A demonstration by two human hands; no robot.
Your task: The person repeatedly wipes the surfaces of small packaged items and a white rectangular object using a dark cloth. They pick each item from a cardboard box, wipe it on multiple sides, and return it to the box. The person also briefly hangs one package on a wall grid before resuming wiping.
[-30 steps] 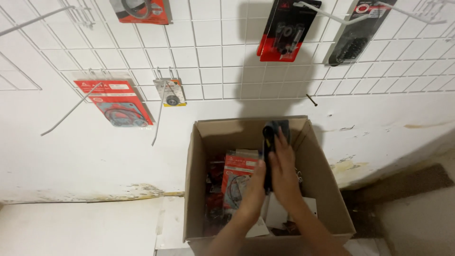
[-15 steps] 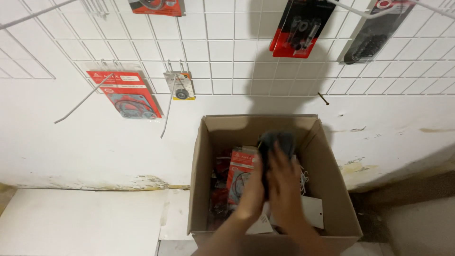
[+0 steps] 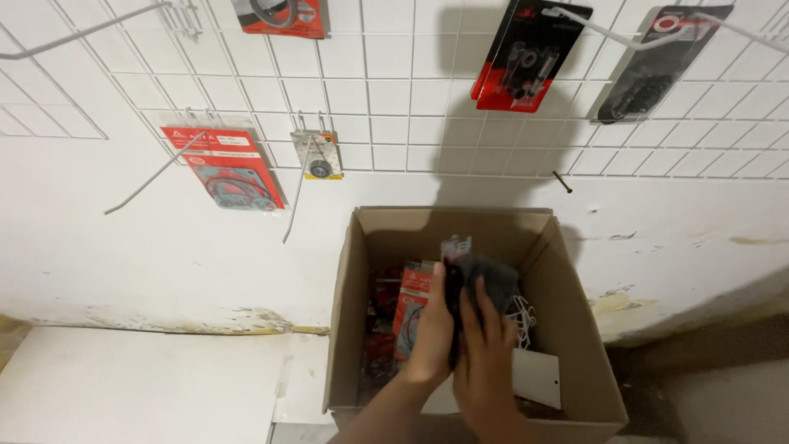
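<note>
Closest to me, both hands are down inside the open cardboard box (image 3: 575,329). The right hand (image 3: 485,362) is wrapped round the lower half of a dark packet (image 3: 481,275), fingers curled over its front, and the left hand (image 3: 431,329) presses flat against the packet's left edge, so both are grasping it. The packet stands upright above the jumble in the box, roughly in the middle. I judge it light and fairly stiff, a carded pack with a slick plastic front (likely to slip if pinched only at the face), so the edges or the top tab look like the safest hold.

Under the hands lie red packets (image 3: 411,308), a white card (image 3: 534,378) at the right and a tangle of white wire hooks (image 3: 522,316).

Further off, the white wire grid (image 3: 394,90) on the wall carries hanging packs: a red rectangular one (image 3: 222,168) low at left, a small yellow-backed one (image 3: 316,154) beside it, a red one (image 3: 279,16) at the top edge, a red-and-black one (image 3: 526,57) upper right, and a black one (image 3: 657,62) furthest right.
</note>
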